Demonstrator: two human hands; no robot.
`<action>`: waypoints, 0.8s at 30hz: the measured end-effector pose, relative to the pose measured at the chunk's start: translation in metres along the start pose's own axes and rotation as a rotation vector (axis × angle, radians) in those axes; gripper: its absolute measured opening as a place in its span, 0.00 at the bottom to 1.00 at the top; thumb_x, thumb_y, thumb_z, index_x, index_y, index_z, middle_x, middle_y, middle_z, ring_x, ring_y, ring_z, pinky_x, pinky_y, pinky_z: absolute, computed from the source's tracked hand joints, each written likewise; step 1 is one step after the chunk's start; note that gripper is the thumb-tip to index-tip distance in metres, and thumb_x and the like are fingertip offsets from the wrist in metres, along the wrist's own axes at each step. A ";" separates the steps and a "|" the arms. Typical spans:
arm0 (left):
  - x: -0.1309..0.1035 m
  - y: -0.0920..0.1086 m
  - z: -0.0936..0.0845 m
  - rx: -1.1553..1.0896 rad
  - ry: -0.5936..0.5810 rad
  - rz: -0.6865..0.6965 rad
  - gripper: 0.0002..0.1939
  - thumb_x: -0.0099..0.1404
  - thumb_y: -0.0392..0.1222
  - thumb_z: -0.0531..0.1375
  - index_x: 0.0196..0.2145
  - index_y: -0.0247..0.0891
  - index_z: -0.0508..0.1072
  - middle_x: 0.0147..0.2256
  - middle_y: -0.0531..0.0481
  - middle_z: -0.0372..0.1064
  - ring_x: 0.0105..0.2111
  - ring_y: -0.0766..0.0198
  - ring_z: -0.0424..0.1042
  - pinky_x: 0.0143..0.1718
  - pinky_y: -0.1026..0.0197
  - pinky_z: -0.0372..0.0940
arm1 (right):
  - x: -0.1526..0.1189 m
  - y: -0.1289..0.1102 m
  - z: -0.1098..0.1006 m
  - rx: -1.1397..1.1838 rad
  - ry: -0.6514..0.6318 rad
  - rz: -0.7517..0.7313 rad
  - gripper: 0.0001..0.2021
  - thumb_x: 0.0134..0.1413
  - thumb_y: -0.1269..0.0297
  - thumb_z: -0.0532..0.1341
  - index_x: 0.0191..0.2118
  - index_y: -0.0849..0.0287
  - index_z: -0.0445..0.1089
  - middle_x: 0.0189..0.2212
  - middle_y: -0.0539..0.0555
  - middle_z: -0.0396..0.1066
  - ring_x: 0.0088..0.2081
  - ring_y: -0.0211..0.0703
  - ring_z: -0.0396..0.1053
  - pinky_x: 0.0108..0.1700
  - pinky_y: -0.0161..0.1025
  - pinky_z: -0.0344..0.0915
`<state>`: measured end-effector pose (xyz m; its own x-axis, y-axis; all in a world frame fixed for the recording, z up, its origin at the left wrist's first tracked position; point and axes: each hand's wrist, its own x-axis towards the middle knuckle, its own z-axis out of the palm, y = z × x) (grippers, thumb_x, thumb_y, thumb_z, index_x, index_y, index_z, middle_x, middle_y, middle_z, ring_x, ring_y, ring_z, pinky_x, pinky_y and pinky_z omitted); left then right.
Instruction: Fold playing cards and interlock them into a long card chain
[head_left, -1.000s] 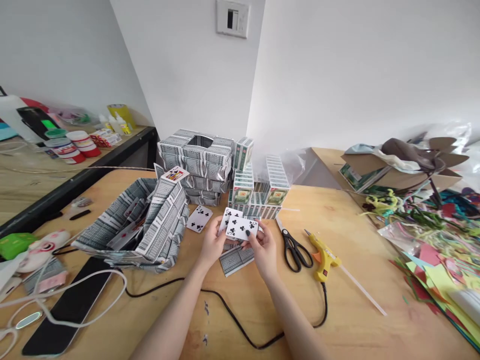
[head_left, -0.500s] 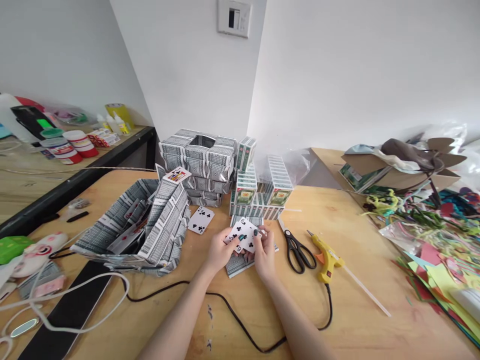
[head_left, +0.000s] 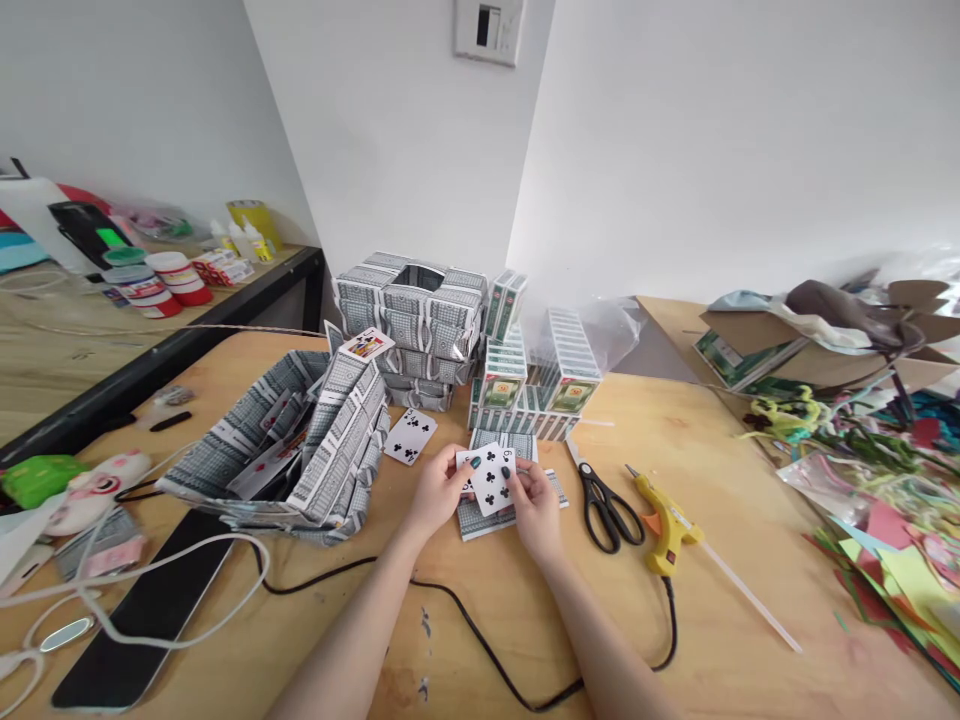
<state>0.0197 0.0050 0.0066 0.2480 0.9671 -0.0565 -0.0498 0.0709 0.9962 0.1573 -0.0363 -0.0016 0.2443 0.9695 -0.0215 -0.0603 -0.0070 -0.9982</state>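
Observation:
Two overlapping playing cards, the front one a six of clubs, are pinched between my hands. My left hand grips them at the left side, thumb on the card face. My right hand has its thumb on the upper right of the front card. Beneath them lie patterned card backs on the table. A clubs card rests face up to the left. Black scissors and a yellow glue gun lie to the right of my right hand.
A folded-card basket stands at the left, with a card block behind. Stacked card boxes stand behind my hands. A black cable crosses under my forearms. Paper scraps lie far right, a phone lower left.
The front card has turned more upright between my hands and shifted over the other card. The camera view has moved, so the surroundings appear farther right.

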 end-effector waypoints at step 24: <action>-0.001 0.003 -0.006 0.112 -0.100 -0.047 0.12 0.56 0.48 0.55 0.24 0.35 0.65 0.19 0.56 0.61 0.18 0.69 0.64 0.17 0.68 0.58 | 0.002 -0.001 -0.005 -0.005 -0.141 0.003 0.12 0.47 0.54 0.58 0.33 0.57 0.61 0.22 0.49 0.67 0.21 0.36 0.64 0.19 0.32 0.63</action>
<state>0.0133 0.0056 0.0094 0.3428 0.9339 -0.1019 0.0712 0.0824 0.9941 0.1628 -0.0361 -0.0014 0.1052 0.9943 -0.0162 -0.0559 -0.0103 -0.9984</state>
